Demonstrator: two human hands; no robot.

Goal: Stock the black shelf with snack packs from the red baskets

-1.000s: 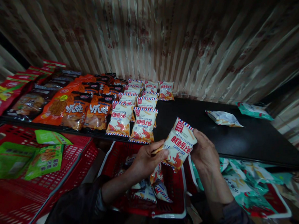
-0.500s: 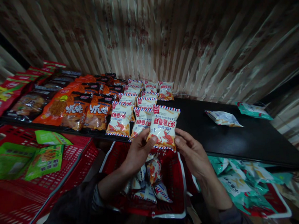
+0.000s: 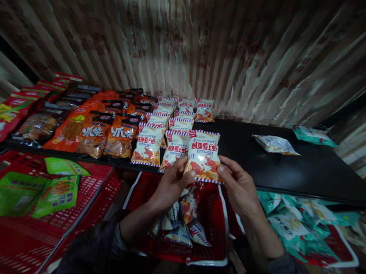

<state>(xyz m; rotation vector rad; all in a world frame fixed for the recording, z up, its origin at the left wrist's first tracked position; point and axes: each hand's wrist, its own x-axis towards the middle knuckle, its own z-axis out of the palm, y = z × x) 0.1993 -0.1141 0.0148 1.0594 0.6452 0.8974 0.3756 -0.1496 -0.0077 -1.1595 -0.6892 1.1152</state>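
Note:
Both my hands grip one white snack bag [image 3: 204, 154] with red lettering and a striped edge, held at the front of the black shelf [image 3: 267, 177]. My left hand [image 3: 172, 185] pinches its lower left corner, thumb in front. At its lower right side, my right hand [image 3: 239, 185] holds on with thumb and fingers. A matching snack bag [image 3: 174, 149] lies just left of it, partly covered. Behind are rows of the same kind. Below my hands, a red basket [image 3: 220, 222] contains more such bags [image 3: 189, 207].
Left on the shelf lie orange bags [image 3: 120, 135], dark bags and red bags [image 3: 4, 114]. Farther right are a white bag [image 3: 276, 144] and a teal bag [image 3: 313, 135]. Another red basket [image 3: 9, 245] holds green packets; one at lower right holds teal bags [image 3: 302, 224].
The right hand has shifted slightly right and down, and the held bag sits a little more upright and right. The whole view has moved slightly. Both hands still hold the bag.

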